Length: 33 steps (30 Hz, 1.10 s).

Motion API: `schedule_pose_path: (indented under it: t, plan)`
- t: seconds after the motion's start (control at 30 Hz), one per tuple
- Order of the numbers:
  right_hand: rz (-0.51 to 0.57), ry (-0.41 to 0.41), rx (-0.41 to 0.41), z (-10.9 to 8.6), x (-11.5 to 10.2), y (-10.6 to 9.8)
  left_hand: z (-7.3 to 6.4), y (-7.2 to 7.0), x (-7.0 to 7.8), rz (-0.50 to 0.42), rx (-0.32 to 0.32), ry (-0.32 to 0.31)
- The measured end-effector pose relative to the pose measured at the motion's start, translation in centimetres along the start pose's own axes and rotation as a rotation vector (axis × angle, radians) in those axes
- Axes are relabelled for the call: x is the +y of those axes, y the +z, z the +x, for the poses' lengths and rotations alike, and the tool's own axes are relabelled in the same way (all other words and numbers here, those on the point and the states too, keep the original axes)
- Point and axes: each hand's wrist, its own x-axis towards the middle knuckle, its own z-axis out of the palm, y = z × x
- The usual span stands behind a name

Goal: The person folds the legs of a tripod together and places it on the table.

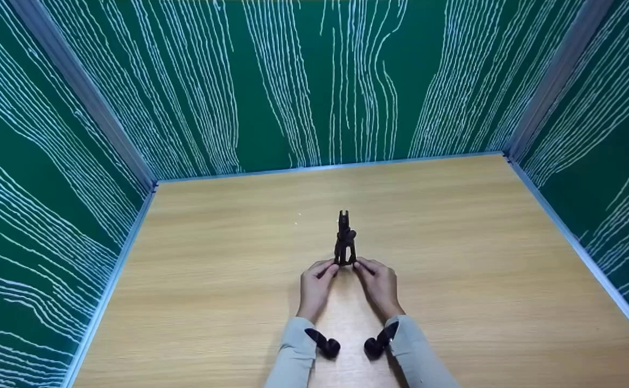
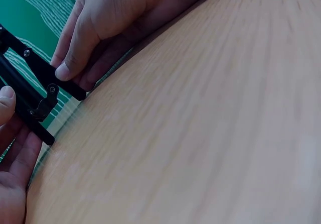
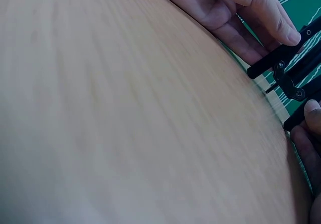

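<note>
A small black tripod with a slotted, clamp-like top stands upright on the table in the head view. My left hand pinches the foot of its left leg between thumb and fingers. On the other side, my right hand grips the right leg low down in the same way. The left wrist view shows the tripod's splayed legs and hinged brace close up, with the right hand above and part of the left hand at the lower left. The right wrist view has the left hand at the top.
The wooden table spreads around both hands. Green panels with wavy white lines enclose its back and both sides, with pale trim along the edges. Black wrist cameras sit on the grey sleeves. Tiny pale specks lie left of the tripod.
</note>
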Motion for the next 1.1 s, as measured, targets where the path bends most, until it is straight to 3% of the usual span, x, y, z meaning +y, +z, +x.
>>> schedule_pose_path:
  t: [0.3, 0.7, 0.97, 1.1]
  plan:
    - [0.009, -0.007, 0.007, 0.0, 0.0, 0.1, -1.1, -0.4, 3.2, -0.020, -0.020, 0.017]
    - [0.046, 0.005, 0.006, -0.1, 0.0, 0.0, -0.9, -0.4, 3.2, 0.019, -0.005, 0.056]
    - [0.112, 0.077, -0.045, -0.1, -0.1, 0.0, -0.8, -0.4, 3.4, -0.007, -0.006, 0.018]
    - [0.114, 0.095, -0.063, -0.2, -0.1, 0.0, -0.1, -0.2, 1.8, -0.004, 0.001, -0.011]
